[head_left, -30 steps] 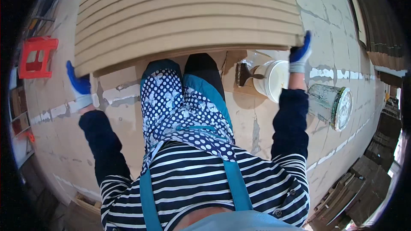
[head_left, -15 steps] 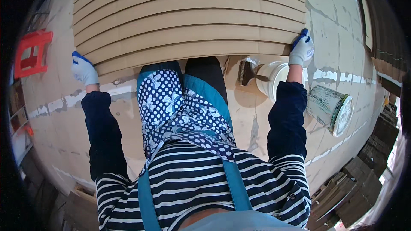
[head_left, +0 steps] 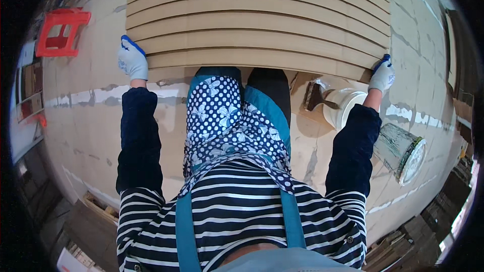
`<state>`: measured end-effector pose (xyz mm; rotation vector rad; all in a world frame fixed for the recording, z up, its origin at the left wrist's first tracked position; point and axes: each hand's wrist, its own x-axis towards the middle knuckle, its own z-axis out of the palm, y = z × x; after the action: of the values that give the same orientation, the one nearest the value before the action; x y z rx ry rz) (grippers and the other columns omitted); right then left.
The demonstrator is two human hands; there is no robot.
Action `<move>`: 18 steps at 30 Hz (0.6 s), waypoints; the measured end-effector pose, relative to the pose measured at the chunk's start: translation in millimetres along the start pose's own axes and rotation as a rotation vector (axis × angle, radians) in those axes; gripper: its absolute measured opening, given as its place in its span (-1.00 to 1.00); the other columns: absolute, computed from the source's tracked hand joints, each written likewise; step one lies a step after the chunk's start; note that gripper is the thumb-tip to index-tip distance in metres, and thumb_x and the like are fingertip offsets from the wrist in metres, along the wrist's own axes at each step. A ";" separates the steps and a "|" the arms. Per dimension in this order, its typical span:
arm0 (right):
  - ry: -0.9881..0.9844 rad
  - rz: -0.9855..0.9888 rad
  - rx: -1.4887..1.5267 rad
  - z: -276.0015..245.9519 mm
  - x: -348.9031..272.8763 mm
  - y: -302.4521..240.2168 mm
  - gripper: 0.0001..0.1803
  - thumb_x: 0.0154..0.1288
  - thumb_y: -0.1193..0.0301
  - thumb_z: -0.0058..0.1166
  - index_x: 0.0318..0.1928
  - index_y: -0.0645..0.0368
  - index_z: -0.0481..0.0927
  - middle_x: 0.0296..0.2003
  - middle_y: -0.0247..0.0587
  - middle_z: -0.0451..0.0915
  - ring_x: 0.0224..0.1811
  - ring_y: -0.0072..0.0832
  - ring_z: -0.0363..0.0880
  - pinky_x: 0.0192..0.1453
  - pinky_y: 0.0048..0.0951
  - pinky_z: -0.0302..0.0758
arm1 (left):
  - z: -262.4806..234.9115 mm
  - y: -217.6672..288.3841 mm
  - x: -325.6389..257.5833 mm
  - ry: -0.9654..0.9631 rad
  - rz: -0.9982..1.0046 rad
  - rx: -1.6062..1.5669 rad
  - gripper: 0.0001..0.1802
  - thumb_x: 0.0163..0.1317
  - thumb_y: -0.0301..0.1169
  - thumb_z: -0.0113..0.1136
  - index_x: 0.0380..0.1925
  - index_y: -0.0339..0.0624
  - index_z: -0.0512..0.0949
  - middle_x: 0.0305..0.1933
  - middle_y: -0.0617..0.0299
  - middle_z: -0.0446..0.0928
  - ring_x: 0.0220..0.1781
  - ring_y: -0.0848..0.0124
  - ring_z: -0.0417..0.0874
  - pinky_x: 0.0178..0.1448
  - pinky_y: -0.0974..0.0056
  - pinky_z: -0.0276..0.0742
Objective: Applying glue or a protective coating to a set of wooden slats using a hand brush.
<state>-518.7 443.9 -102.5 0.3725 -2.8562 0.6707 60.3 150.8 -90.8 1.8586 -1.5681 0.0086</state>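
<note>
A row of overlapping brown cardboard sheets spreads across the top of the view, each edge stepped behind the one nearer me. At its near left corner, my left hand, in a white glove with blue fingertips, is closed on the edge. My right hand, gloved the same way, grips the near right corner. Both arms reach forward, well apart. The near edge of the sheets lies just in front of my legs. The far end of the row runs out of view.
Right of my legs, a wide brush rests by an open white bucket. A stained pail stands farther right. A red plastic stool is at the left. Cardboard stacks lie at the lower right. The floor has patched, whitish strips.
The whole view has shifted and tilted, so the sheets, stool and buckets appear farther right. Both hands keep hold of the same near corners.
</note>
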 end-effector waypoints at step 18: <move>-0.072 -0.266 -0.137 -50.8 29.5 -33.4 -0.45 0.25 -0.01 -0.26 -0.23 0.19 0.60 -0.31 0.15 0.56 -0.26 -0.01 0.53 -0.18 -0.11 0.43 | -8.4 -42.3 67.6 -0.350 0.026 -0.398 -0.60 0.24 -0.08 -0.11 -0.31 -0.15 0.57 -0.36 0.07 0.56 -0.34 0.28 0.50 -0.20 0.21 0.38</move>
<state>-531.2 432.3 -37.1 0.7502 -2.8238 0.4181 118.7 97.8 -76.6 1.5793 -1.6752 -0.6032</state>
